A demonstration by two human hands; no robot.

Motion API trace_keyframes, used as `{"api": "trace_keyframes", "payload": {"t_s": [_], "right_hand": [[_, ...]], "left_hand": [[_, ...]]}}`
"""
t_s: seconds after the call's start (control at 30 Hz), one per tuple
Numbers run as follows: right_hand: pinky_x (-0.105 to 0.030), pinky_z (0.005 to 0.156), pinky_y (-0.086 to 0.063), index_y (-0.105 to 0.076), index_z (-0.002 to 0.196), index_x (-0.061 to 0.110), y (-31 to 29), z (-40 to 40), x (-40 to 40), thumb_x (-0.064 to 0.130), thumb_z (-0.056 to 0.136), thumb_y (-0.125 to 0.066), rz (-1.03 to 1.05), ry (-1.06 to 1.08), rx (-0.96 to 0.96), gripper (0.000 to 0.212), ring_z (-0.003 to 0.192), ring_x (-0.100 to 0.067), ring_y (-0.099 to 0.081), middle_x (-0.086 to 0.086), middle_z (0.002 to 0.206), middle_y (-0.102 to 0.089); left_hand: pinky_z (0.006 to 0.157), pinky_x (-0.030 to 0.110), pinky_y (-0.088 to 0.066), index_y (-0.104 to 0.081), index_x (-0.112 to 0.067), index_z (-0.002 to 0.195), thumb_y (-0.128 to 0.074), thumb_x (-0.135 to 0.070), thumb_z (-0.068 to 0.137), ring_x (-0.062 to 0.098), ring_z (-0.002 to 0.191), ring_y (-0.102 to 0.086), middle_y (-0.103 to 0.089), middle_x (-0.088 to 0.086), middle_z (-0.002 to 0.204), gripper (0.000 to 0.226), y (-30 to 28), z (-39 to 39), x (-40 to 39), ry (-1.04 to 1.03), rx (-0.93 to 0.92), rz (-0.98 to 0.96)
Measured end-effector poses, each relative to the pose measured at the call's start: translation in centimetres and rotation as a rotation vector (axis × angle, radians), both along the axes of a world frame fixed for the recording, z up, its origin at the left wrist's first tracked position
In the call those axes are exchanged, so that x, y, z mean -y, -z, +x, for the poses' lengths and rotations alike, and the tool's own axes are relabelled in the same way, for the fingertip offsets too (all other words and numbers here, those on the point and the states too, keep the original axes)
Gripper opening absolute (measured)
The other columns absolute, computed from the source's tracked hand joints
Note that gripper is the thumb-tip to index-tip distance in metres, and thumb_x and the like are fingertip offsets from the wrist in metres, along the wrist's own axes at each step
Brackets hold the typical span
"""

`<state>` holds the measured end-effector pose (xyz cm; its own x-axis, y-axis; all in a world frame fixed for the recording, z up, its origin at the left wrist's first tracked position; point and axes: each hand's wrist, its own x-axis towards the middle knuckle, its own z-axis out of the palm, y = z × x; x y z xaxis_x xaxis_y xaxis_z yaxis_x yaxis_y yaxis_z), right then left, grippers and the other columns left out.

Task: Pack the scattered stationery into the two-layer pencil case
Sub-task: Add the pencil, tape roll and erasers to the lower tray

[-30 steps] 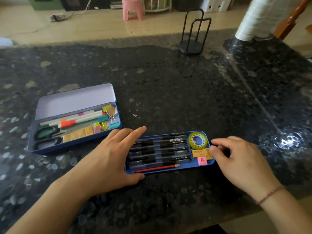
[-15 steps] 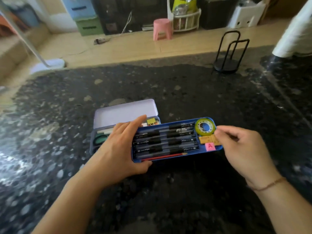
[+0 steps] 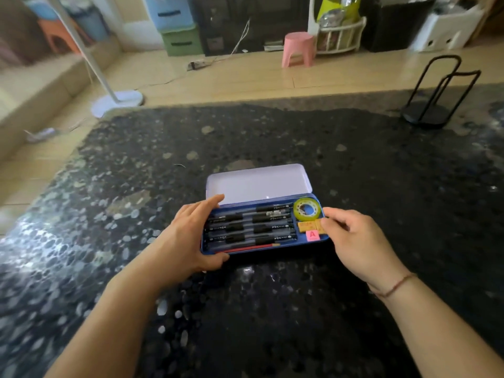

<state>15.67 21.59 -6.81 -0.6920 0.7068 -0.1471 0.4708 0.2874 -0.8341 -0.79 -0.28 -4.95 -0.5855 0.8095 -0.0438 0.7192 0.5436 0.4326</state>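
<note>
The blue inner tray (image 3: 268,250) sits over the pencil case base, below the open lilac lid (image 3: 256,184). In the tray lie several black pens (image 3: 251,225), a red pencil (image 3: 252,247), a green tape roll (image 3: 307,209), orange erasers (image 3: 309,226) and a pink tag marked A (image 3: 312,235). My left hand (image 3: 188,236) grips the tray's left end, fingers over the far rim and thumb at the near edge. My right hand (image 3: 357,241) pinches the tray's right end beside the erasers. The lower layer's contents are hidden under the tray.
The case rests on a dark speckled stone table (image 3: 272,132). A black wire stand (image 3: 431,105) stands at the far right of it. Beyond the table's far edge are a floor lamp base (image 3: 117,100) and a pink stool (image 3: 298,49).
Both hands lifted the blue tray from the table and carried it left onto the open pencil case, covering the lower layer. The view swung left with it.
</note>
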Motion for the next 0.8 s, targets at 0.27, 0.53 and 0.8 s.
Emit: {"api": "trace_keyframes", "payload": {"t_s": [0.27, 0.53, 0.8], "right_hand": [[-0.014, 0.065, -0.036, -0.059, 0.123, 0.023, -0.2, -1.0, 0.4, 0.028, 0.093, -0.055, 0.075, -0.045, 0.036, 0.031, 0.087, -0.006, -0.054, 0.004, 0.107, -0.049], [-0.011, 0.061, -0.037, -0.055, 0.131, 0.022, -0.3, -0.5, -0.1, 0.032, 0.092, -0.055, 0.173, -0.082, 0.112, 0.04, 0.08, -0.002, -0.053, 0.005, 0.107, -0.051], [-0.026, 0.082, -0.043, -0.041, 0.14, 0.032, -0.2, 0.7, -0.6, 0.052, 0.091, -0.044, 0.351, -0.244, 0.25, 0.053, 0.111, -0.008, -0.041, 0.015, 0.12, -0.048]], "left_hand": [[0.106, 0.019, -0.023, -0.017, -0.034, 0.146, -0.077, -0.038, 0.073, 0.005, 0.13, -0.028, -0.027, -0.023, 0.128, 0.095, 0.4, -0.4, -0.1, -0.041, 0.031, 0.038], [0.111, 0.033, -0.029, -0.007, -0.041, 0.146, -0.075, -0.046, 0.073, 0.009, 0.135, -0.032, -0.031, -0.016, 0.15, 0.1, 0.9, -1.1, -0.4, -0.072, 0.131, -0.05], [0.108, 0.029, -0.027, -0.004, -0.039, 0.148, -0.077, -0.04, 0.074, 0.01, 0.136, -0.03, -0.027, -0.015, 0.152, 0.103, 0.5, -0.4, -1.1, -0.132, 0.182, -0.04]]}}
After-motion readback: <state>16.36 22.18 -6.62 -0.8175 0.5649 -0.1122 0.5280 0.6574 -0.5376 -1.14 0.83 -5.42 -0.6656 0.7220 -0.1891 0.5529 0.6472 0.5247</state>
